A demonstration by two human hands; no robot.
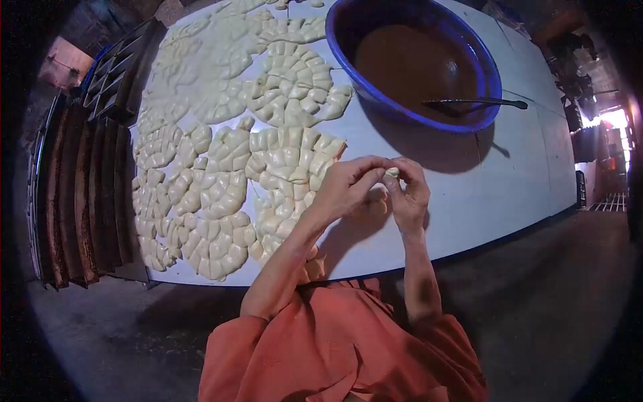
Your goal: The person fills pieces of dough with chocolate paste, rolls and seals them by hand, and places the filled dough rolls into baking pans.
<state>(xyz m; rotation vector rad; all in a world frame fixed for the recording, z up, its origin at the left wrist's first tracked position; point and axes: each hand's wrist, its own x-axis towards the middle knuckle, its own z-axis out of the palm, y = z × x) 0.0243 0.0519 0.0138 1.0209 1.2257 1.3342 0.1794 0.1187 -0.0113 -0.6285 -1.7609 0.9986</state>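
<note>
My left hand (pixel 351 184) and my right hand (pixel 408 194) meet above the white table, fingertips together. Pinched between them is a small piece of pale dough (pixel 392 172), mostly hidden by the fingers. Both hands are closed on it. Left of my hands, many pale, glossy dough pieces (pixel 295 151) lie pressed close together in clusters. Beyond my right hand stands a large blue basin (pixel 492 87) holding a brown filling or liquid (pixel 408 60). A dark-handled spoon or ladle (pixel 495 102) rests in it, its handle over the rim.
The white table (pixel 509 181) carries the dough and basin. Dark, rusty metal trays (pixel 80 194) stand on edge along its left side, with a compartmented rack (pixel 120 74) behind them. Bright light enters through an opening (pixel 613 120) at far right.
</note>
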